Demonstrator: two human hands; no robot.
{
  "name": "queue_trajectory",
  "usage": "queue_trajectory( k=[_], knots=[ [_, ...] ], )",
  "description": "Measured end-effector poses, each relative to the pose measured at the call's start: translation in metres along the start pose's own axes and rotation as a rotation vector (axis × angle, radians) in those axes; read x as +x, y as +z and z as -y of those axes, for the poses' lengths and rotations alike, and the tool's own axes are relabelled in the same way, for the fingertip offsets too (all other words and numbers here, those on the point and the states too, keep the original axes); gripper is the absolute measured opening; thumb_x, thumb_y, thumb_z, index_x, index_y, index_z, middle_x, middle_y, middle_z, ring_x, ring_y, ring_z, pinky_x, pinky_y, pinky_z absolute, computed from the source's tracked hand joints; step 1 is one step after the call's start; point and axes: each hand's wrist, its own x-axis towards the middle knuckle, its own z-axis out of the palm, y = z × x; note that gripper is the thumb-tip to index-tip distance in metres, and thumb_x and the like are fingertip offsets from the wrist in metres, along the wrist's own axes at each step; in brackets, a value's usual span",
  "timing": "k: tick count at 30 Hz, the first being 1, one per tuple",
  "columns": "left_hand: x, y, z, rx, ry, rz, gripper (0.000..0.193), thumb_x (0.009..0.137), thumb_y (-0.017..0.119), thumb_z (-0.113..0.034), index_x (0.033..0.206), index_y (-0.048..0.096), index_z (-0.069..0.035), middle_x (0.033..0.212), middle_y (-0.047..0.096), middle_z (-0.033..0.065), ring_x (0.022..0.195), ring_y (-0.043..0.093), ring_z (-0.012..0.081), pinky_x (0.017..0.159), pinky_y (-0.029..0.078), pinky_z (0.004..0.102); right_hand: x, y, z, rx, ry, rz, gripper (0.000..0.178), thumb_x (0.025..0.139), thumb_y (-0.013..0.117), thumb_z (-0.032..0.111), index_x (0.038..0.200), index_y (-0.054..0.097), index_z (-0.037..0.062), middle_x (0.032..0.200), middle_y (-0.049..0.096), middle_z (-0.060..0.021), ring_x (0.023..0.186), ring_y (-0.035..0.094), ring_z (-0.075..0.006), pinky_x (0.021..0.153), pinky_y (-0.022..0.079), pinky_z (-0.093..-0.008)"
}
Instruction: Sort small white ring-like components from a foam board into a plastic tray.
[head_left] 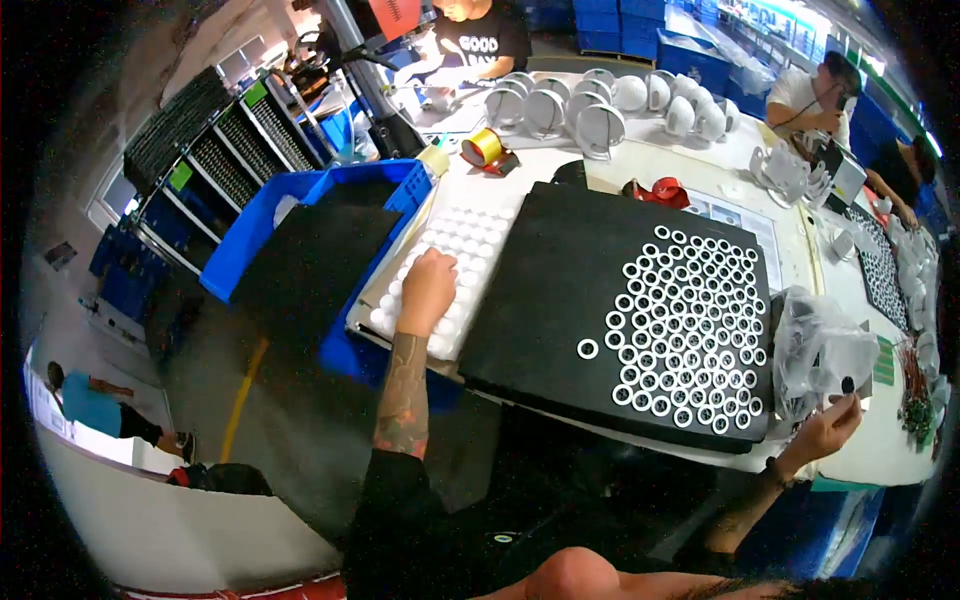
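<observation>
My left hand reaches over a tray of white round caps set in rows. Its fingers are curled together at the caps, and whatever they grip is hidden beneath them. Off to the right, my right hand is closed at the fingertips on a small black disc, beside a clear plastic bag. Between my hands lies a black foam board. Many white rings with dark centres cover its right part, and a single ring sits apart to their left.
A blue crate with dark sheets stands left of the tray. Farther back are a yellow tape roll and several white domed housings. Green boards and wires lie at far right. Other people are at the table's far side.
</observation>
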Motion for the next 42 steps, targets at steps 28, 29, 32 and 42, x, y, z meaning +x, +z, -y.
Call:
queue_trajectory(
  k=[28,29,32,42],
  knots=[
    [0.023,0.037,0.014,-0.230,0.159,0.195,0.014,0.094,0.064,-0.010,0.103,0.065,0.001,0.094,0.061,0.0158,0.089,0.060,0.0305,0.080,0.050,0.0394,-0.194,-0.020,0.112,0.692,-0.060,1.194,0.009,0.098,0.068,0.004,0.106,0.068,0.0006,0.096,0.066,-0.0095,0.077,0.061,-0.0190,0.068,0.049,-0.0295],
    [0.016,0.030,-0.001,-0.224,0.120,0.082,0.016,0.092,0.067,-0.006,0.107,0.068,0.001,0.100,0.063,0.0184,0.096,0.063,0.0351,0.086,0.052,0.0414,-0.192,-0.021,0.112,0.691,-0.059,1.187,0.009,0.098,0.068,0.004,0.106,0.068,0.0006,0.096,0.066,-0.0095,0.077,0.061,-0.0190,0.068,0.049,-0.0295],
    [-0.003,0.029,0.000,-0.158,0.036,0.015,0.017,0.094,0.067,-0.008,0.107,0.072,0.002,0.103,0.065,0.0184,0.099,0.065,0.0358,0.088,0.052,0.0416,-0.191,-0.022,0.116,0.694,-0.039,1.200,0.009,0.098,0.068,0.003,0.106,0.068,0.0005,0.096,0.067,-0.0102,0.079,0.063,-0.0189,0.070,0.050,-0.0299],
    [0.011,0.030,0.015,-0.135,0.071,0.106,0.013,0.098,0.057,-0.010,0.096,0.059,0.002,0.101,0.058,0.0222,0.099,0.057,0.0415,0.088,0.047,0.0475,-0.193,-0.025,0.119,0.657,0.177,1.285,0.011,0.101,0.066,0.006,0.110,0.069,-0.0008,0.098,0.073,-0.0102,0.085,0.072,-0.0173,0.076,0.057,-0.0293]
  ],
)
